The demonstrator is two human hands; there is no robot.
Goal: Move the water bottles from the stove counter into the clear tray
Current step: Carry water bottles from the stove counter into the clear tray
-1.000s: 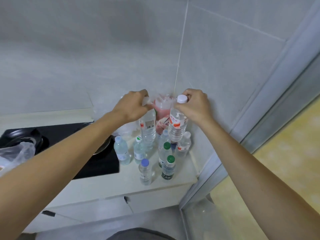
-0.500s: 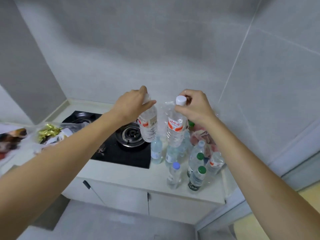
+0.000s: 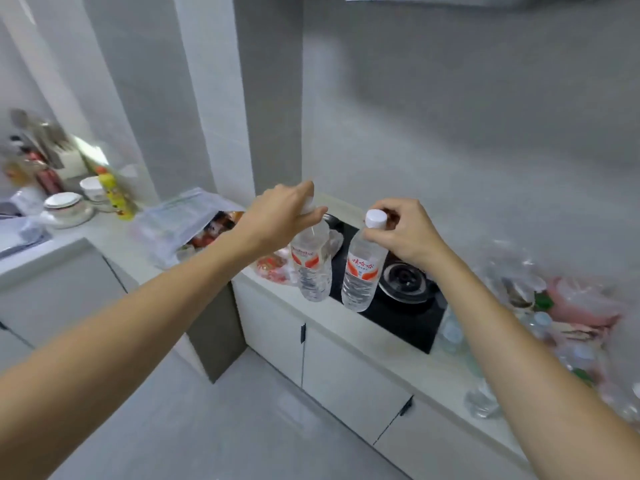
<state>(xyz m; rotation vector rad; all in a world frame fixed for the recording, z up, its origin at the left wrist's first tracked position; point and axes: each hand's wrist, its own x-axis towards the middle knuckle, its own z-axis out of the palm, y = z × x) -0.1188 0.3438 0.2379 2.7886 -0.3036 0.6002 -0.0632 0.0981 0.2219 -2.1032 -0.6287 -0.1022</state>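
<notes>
My left hand (image 3: 284,216) grips the cap end of a clear water bottle with a red label (image 3: 311,265), which hangs in the air above the stove counter's front edge. My right hand (image 3: 405,230) pinches the neck of a second red-label bottle (image 3: 360,275) just below its white cap; it hangs upright beside the first. Several more small water bottles (image 3: 481,400) stand blurred on the stove counter (image 3: 391,348) at the right, partly behind my right forearm. I cannot tell which thing is the clear tray; a clear plastic container (image 3: 180,223) lies on the left counter.
A black gas stove (image 3: 401,296) sits behind the held bottles. Pink bags and plastic (image 3: 581,303) crowd the right corner. On the left counter stand bowls (image 3: 67,207), a yellow bottle (image 3: 116,192) and utensils. White cabinets and grey floor (image 3: 225,427) lie below.
Both hands have lifted a bottle each off the counter and carried them leftward. My view has swung left, away from the corner toward the left counter.
</notes>
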